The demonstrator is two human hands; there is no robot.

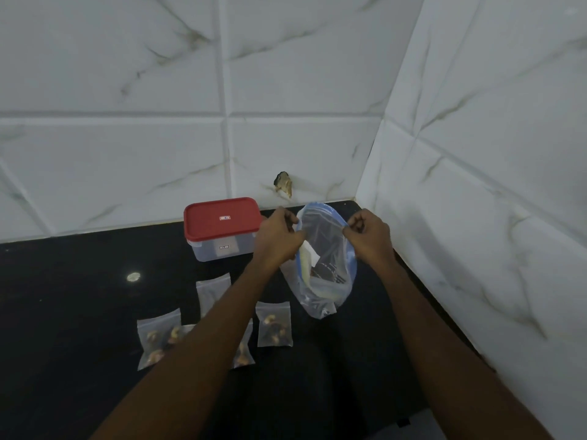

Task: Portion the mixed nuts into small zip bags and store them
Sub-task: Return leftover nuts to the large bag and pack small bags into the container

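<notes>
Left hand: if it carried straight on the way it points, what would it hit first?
Probably the large clear zip bag with the blue rim, whose edge the left hand pinches; past it, likely the white marbled wall tiles, though depth is unclear.

Large blue-rimmed zip bag (328,287), mouth open, upright, small nut-filled zip bags (273,325) flat nearby

Dim, cool-toned, soft all over. Black countertop (79,312) swallows detail; one small round glare spot (133,276) on it. White wall tiles (127,74) evenly lit, soft shadow low on the right wall (422,236). Grout lines bow (wide-angle, worst at edges). The small zip bags (273,323) read murky; the large zip bag (330,274) hazy, faint sheen.
</notes>
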